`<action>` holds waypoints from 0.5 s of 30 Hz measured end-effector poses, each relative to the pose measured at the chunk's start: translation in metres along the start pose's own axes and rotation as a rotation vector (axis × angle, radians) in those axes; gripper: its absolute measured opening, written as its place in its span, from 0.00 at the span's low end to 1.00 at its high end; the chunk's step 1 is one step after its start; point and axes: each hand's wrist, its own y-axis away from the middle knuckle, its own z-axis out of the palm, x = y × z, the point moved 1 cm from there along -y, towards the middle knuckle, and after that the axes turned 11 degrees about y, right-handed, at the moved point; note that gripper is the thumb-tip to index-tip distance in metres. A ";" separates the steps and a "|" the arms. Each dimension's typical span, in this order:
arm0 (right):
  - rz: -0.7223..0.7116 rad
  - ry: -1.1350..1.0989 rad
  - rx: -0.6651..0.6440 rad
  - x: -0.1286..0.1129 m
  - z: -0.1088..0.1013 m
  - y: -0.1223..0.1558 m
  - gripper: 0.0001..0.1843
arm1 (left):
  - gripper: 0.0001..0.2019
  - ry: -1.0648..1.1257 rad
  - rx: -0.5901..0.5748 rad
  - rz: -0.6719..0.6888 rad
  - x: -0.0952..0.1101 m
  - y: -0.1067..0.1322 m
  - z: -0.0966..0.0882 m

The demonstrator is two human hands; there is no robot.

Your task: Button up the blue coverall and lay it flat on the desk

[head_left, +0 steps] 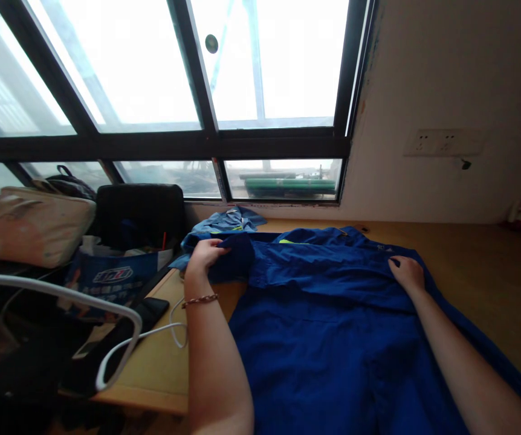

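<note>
A dark blue work jacket (333,326) lies spread on the wooden table (491,272), its far edge toward the window. My left hand (206,254), with a braided bracelet on the wrist, grips the jacket's folded sleeve at the far left, fingers curled over the cloth. My right hand (406,272) rests on the jacket's upper right part, fingers bent down onto the fabric. A lighter blue garment (224,225) lies crumpled just beyond the left hand, by the window sill.
Left of the table stand a black bag (140,211), a beige bag (34,226) and a blue printed bag (110,278). A black phone (149,311) with a white cable (174,329) lies at the table's left edge. A white tube frame (83,302) curves nearby. Wall sockets (437,143) sit at right.
</note>
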 end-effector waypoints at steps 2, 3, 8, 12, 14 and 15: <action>0.015 -0.113 0.096 -0.009 -0.013 0.000 0.18 | 0.19 0.132 -0.013 0.065 0.022 0.012 0.000; 0.007 -0.203 0.143 -0.017 -0.024 0.000 0.18 | 0.19 0.199 -0.029 0.106 0.034 0.019 0.003; -0.398 -0.963 -0.086 -0.106 -0.103 0.030 0.29 | 0.12 0.338 -0.283 0.240 0.084 0.050 0.050; -0.647 -1.429 -0.372 -0.189 -0.159 0.089 0.56 | 0.12 0.268 -0.517 0.263 0.101 0.074 0.111; -0.441 -1.582 -0.339 -0.204 -0.171 0.103 0.43 | 0.12 0.255 -0.649 0.288 0.105 0.085 0.137; -0.318 -1.632 -0.305 -0.202 -0.174 0.102 0.33 | 0.14 0.260 -0.704 0.309 0.106 0.090 0.146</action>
